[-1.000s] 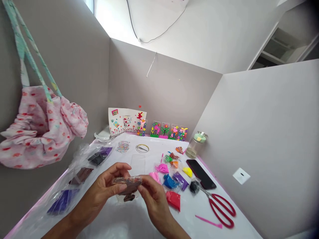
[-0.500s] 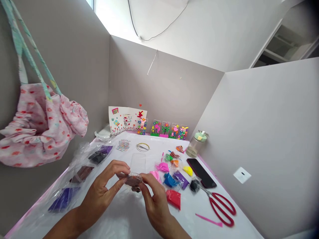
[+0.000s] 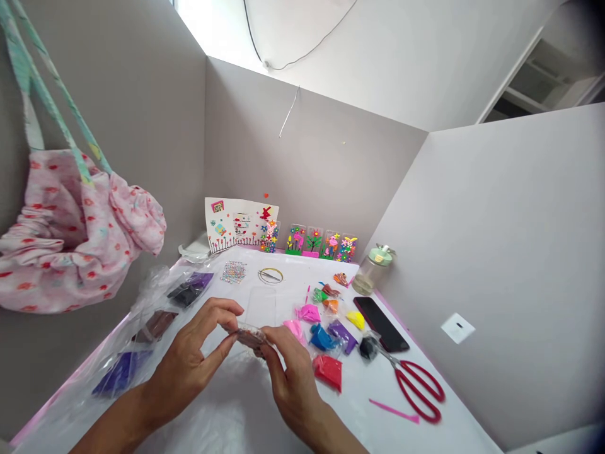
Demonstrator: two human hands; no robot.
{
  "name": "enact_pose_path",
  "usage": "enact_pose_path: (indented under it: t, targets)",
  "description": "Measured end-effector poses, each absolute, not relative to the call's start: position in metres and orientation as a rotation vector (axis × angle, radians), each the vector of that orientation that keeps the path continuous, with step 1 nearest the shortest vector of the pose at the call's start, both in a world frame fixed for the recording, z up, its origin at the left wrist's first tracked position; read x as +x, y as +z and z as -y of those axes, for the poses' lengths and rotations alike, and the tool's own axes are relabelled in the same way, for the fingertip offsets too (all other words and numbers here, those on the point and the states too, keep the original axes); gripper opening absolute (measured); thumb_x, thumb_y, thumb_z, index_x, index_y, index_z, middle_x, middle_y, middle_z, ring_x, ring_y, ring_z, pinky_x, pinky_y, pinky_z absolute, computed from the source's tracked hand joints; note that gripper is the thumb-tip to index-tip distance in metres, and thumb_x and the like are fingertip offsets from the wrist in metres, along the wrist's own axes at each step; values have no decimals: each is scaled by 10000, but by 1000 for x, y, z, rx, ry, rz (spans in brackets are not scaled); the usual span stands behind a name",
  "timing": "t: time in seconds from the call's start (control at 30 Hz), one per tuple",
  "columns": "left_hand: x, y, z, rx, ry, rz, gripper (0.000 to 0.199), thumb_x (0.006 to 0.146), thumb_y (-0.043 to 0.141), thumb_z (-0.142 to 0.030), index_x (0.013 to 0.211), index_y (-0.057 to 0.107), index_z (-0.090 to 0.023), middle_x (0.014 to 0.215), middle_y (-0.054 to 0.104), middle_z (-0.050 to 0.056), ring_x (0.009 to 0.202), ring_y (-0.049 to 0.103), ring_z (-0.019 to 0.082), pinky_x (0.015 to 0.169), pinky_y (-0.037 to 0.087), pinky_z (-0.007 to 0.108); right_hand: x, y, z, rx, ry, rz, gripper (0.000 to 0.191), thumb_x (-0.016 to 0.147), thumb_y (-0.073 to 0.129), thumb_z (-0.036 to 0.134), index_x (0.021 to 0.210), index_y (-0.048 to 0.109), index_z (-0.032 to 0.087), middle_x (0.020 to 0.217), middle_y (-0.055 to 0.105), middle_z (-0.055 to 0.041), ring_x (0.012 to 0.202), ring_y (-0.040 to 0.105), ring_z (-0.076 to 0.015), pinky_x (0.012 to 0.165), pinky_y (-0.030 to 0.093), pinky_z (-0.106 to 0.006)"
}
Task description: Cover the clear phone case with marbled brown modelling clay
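shiny brown packet [image 3: 250, 337] tilts between left hand [image 3: 193, 353] and right hand [image 3: 293, 371].

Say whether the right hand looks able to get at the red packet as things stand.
Probably yes: the red packet lies close beside the right hand with nothing seen between, though that hand is holding the brown item.

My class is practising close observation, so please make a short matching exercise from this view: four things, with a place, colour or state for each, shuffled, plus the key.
Things
1. Scissors
2. Small brown item
3. Bottle
4. Phone

Descriptions
A. Held between the left hand and the right hand
B. Lying flat, with a dark face upward
C. Red-handled
D. Standing, pale-green-topped

Right pairs: 1-C, 2-A, 3-D, 4-B
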State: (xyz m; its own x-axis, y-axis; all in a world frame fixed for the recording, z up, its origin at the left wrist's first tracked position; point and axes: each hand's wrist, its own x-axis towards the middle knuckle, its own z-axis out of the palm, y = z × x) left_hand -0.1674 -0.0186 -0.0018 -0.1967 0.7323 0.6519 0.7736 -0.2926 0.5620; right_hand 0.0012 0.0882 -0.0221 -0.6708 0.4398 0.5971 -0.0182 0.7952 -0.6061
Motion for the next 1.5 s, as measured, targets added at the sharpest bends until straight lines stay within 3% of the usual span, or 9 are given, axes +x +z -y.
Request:
enact_pose_path:
  t: [0.3,0.47,0.7,0.87,1.1,1.5]
  targets:
    - [-168,-5,16,-1904,-1558,1686,200,879,559,-94,1017,568,-239,1064,614,38,1062,595,178,938,467,298,1,-25,-88,-328,804,2185,197,961,432,167,1061,595,212,910,666,-73,811,596,-187,706,461,-294]
    - [-169,-7,15,-1884,-1604,1627,202,867,582,-69,976,590,-238,1031,625,28,1057,591,173,946,462,293,1,-22,-87,-355,1014,2125,205,957,460,217,1071,629,204,946,678,-75,828,622,-180,733,490,-281]
    - [-168,-6,16,-1853,-1861,1996,179,887,611,-248,1057,556,-269,1064,605,13,1055,587,174,929,461,284,-1,-17,-88,-354,1431,1950,232,954,494,304,1101,645,207,1010,695,-77,910,657,-202,806,523,-307]
    - [-165,-2,17,-1848,-2168,2192,185,924,540,-379,1077,523,-276,1043,597,2,1011,596,169,870,479,264,-2,-15,-87,-357,1452,1933,225,949,506,314,1068,653,192,983,689,-74,893,652,-194,800,523,-295]
    - [-154,11,20,-1852,-2315,2272,157,953,480,-387,1002,526,-244,921,584,-10,863,577,151,780,459,255,-2,-15,-85,-337,1467,1940,206,939,524,283,1069,659,198,946,694,-59,859,655,-179,775,522,-273]
    - [-158,0,17,-1789,-2151,2304,255,977,402,-425,1080,558,-252,1030,623,18,997,583,187,817,474,262,-4,-15,-89,-330,1615,1829,208,925,560,274,1085,669,198,1021,702,-71,931,644,-199,845,508,-315]
